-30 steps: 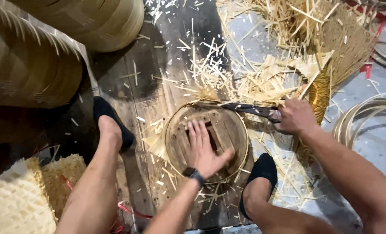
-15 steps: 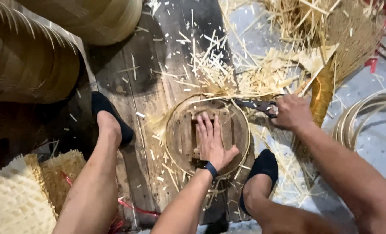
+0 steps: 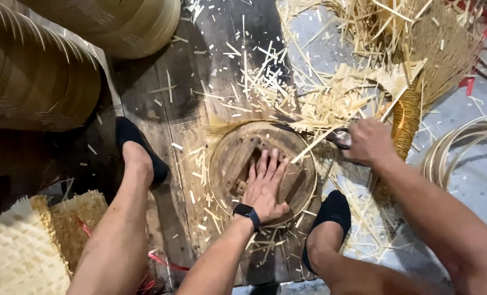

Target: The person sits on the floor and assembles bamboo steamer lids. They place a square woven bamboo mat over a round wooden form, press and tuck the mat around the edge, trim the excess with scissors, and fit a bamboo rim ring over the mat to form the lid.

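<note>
My left hand (image 3: 267, 186) lies flat, fingers spread, on a round wooden form (image 3: 228, 164) with a thin bamboo hoop around its rim, pressing it onto the dark wooden board (image 3: 167, 104). A black watch sits on that wrist. My right hand (image 3: 368, 141) is closed on the handle of dark shears (image 3: 331, 134) at the form's upper right edge, their blades lying along the rim. My two feet in black slippers (image 3: 333, 210) rest either side of the form.
Bamboo offcuts (image 3: 331, 93) litter the board and grey floor beyond the form. Stacks of bamboo hoops (image 3: 41, 82) stand at upper left. Woven mats (image 3: 14, 251) lie at lower left. Loose bamboo rings (image 3: 462, 147) lie at right, beside a woven piece (image 3: 407, 123).
My left hand has slid a little to the right on the form. My right hand with the shears has shifted slightly along the rim. The view has drifted.
</note>
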